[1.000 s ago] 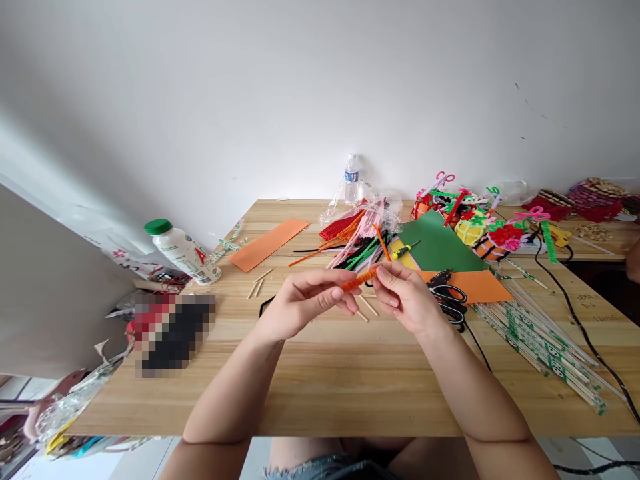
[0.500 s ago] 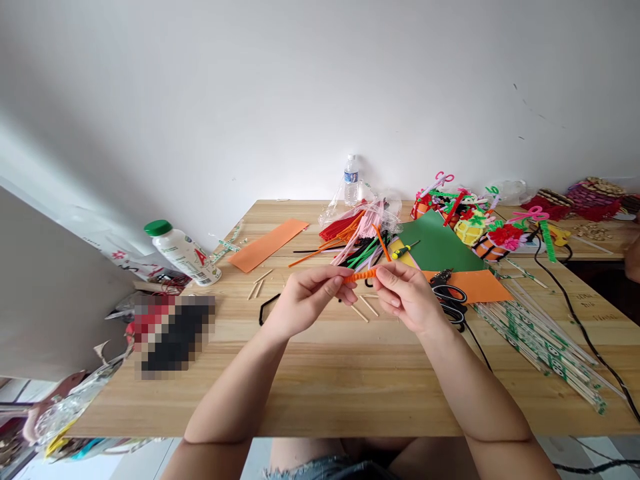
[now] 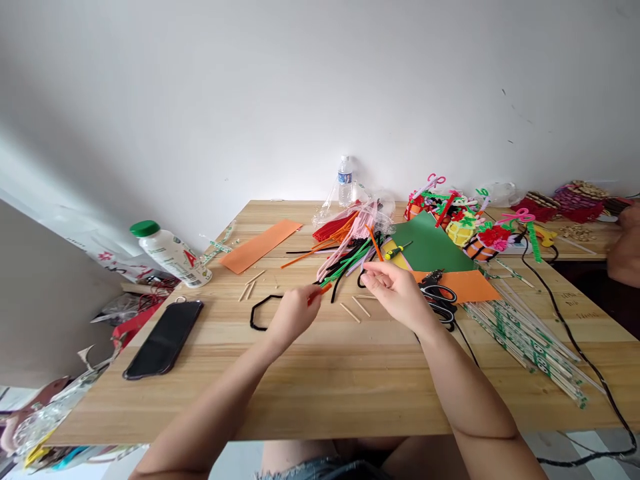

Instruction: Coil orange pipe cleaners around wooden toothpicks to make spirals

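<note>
My left hand (image 3: 297, 312) is closed around a short orange piece (image 3: 325, 289), whose end pokes out past the fingers. To its right, my right hand (image 3: 393, 290) is raised over the table with thumb and fingertips pressed together; whether anything small is between them is hidden. A black pipe cleaner bent into an angular loop (image 3: 254, 315) lies left of my left hand. Beyond both hands spreads a bundle of pink, red, green and black pipe cleaners (image 3: 367, 223). Short wooden sticks (image 3: 351, 313) lie between the hands.
Black scissors (image 3: 437, 297), green paper (image 3: 429, 247) and a yellow screwdriver (image 3: 397, 251) lie right of centre. Wrapped sticks (image 3: 525, 333) and a black cable (image 3: 575, 337) are farther right. On the left are a phone (image 3: 164, 339) and a white bottle (image 3: 175, 257). Another person's arm (image 3: 625, 247) shows at the right edge.
My hands have moved apart; the orange piece, earlier held between both, is now only in my left hand, which has turned and lowered. The view has shifted slightly.
</note>
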Demonstrator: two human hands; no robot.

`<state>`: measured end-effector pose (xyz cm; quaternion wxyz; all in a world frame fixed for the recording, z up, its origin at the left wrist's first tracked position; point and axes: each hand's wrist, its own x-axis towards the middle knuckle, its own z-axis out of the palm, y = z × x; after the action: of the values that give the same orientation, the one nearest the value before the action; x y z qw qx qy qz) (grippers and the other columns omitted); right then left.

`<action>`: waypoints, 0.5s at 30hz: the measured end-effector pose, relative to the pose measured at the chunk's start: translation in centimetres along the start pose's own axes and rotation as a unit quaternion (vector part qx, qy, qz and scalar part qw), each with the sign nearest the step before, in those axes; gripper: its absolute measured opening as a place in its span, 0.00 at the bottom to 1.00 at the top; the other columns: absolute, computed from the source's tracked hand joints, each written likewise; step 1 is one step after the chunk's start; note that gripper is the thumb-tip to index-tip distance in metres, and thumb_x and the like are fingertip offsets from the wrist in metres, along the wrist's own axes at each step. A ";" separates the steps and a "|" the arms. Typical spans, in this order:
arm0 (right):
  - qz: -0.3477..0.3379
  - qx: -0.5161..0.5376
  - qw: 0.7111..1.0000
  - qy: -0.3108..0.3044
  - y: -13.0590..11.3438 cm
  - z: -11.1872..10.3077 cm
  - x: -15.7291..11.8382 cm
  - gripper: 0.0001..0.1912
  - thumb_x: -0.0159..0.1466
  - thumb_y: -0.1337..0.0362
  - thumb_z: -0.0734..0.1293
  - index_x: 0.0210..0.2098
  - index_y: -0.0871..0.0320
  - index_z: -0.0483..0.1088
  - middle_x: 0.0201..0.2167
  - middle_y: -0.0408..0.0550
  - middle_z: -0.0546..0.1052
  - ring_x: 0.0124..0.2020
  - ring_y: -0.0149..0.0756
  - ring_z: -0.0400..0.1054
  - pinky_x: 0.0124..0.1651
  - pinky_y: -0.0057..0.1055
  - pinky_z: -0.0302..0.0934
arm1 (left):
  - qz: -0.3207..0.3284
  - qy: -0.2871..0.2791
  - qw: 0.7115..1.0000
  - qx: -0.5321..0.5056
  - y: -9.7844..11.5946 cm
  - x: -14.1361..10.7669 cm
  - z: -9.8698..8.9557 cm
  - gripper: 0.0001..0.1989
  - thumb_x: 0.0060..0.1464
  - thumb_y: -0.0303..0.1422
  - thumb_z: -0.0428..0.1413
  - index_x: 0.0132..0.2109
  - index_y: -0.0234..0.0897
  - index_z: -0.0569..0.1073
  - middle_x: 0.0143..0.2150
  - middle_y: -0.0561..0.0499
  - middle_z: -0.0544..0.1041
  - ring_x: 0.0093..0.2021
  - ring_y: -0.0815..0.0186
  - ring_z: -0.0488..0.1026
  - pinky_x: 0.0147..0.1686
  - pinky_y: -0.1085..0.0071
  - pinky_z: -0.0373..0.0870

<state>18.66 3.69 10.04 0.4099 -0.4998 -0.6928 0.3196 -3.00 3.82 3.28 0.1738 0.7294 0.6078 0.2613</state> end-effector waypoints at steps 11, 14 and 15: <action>-0.039 -0.071 0.994 -0.066 -0.4 0.1 -0.2 0.15 0.62 0.59 0.65 0.41 0.63 0.76 0.31 0.50 0.78 0.24 0.30 0.63 0.27 0.27 0.59 | 0.049 -0.005 0.976 0.212 -4.5 -1.7 5.8 0.13 0.61 0.27 0.45 0.36 0.33 0.74 0.38 0.40 0.74 0.37 0.59 0.74 0.36 0.68 0.68; -0.042 -0.077 0.993 -0.075 -0.5 0.0 -0.3 0.14 0.63 0.60 0.65 0.40 0.63 0.77 0.30 0.49 0.78 0.25 0.31 0.64 0.27 0.27 0.58 | 0.041 -0.008 0.973 0.228 -5.1 -1.4 6.0 0.15 0.62 0.27 0.44 0.36 0.31 0.74 0.39 0.40 0.72 0.35 0.60 0.73 0.34 0.68 0.68; -0.044 -0.079 0.993 -0.077 -0.5 0.0 -0.3 0.14 0.63 0.60 0.65 0.40 0.63 0.77 0.30 0.49 0.78 0.25 0.31 0.64 0.27 0.26 0.58 | 0.039 -0.009 0.972 0.230 -5.2 -1.4 6.1 0.15 0.63 0.27 0.43 0.36 0.31 0.74 0.39 0.40 0.72 0.35 0.61 0.73 0.34 0.69 0.68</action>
<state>18.48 3.28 10.36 0.3279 -0.4737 -0.7667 0.2832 -3.70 3.86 -4.79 -0.0041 0.7752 0.6213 0.1146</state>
